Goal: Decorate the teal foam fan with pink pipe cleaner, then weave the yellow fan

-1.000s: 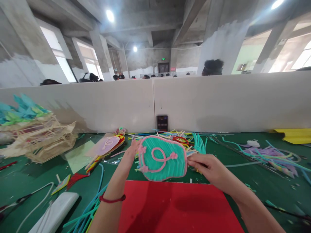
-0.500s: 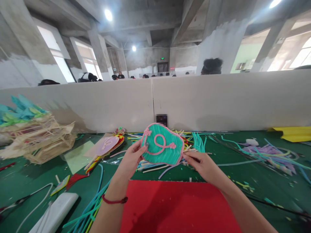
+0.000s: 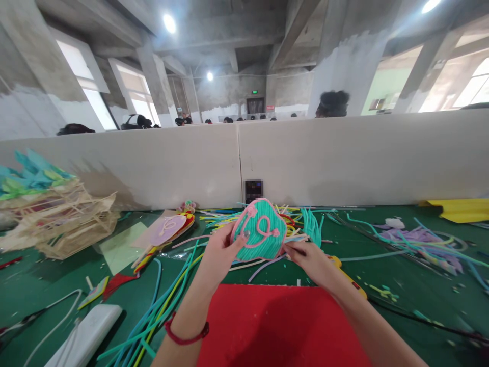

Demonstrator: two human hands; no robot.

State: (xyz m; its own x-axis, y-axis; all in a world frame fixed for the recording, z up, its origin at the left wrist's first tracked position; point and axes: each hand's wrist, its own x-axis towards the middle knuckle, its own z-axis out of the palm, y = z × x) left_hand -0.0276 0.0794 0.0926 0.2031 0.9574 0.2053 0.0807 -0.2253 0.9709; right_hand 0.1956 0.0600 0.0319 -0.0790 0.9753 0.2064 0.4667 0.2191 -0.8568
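Observation:
A teal fan-shaped craft piece [image 3: 260, 230] with a pink border and a pink looped knot is held up over the green table [image 3: 401, 275], beyond the red mat [image 3: 275, 326]. My left hand [image 3: 219, 250], with a red cord round its wrist, pinches the piece's left edge, thumb on its face. My right hand [image 3: 307, 257] grips its lower right edge from below. Behind and under the piece lies a heap of coloured pipe-cleaner strips [image 3: 305, 224].
A stack of wooden-stick frames with teal and green paper [image 3: 57, 214] stands at the left. A purple fan piece [image 3: 168, 227] lies near it. More strips [image 3: 424, 242] at the right; a yellow sheet [image 3: 462, 209] far right; a white device [image 3: 86, 334] lower left. A white partition [image 3: 344, 158] backs the table.
Both hands have carried the teal piece away from me and slightly up, and it has turned so it looks narrower. More long strips show at the lower left.

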